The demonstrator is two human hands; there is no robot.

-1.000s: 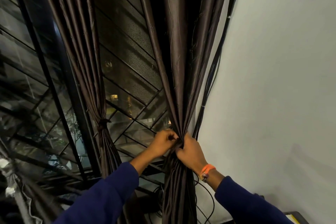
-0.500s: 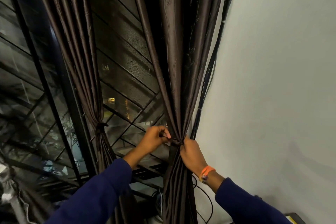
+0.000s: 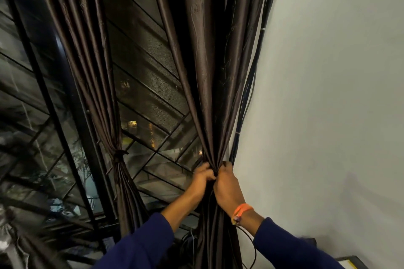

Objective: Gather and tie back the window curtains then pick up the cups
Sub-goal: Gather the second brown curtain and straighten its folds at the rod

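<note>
night window, dark bunched curtain [image 3: 209, 94]

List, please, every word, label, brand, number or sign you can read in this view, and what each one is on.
None: no readable text shows anywhere in the head view.
Right curtain: only a woven swirl pattern, no lettering.
Orange wristband: no print can be made out.
Object at the bottom right corner: only its edge shows, no text visible.

Both forearms wear long dark navy-blue fabric sleeves [image 3: 140, 247], pushed back to leave the wrists bare. A thin orange woven wristband [image 3: 241, 212] with a small beaded charm circles the right wrist.
</note>
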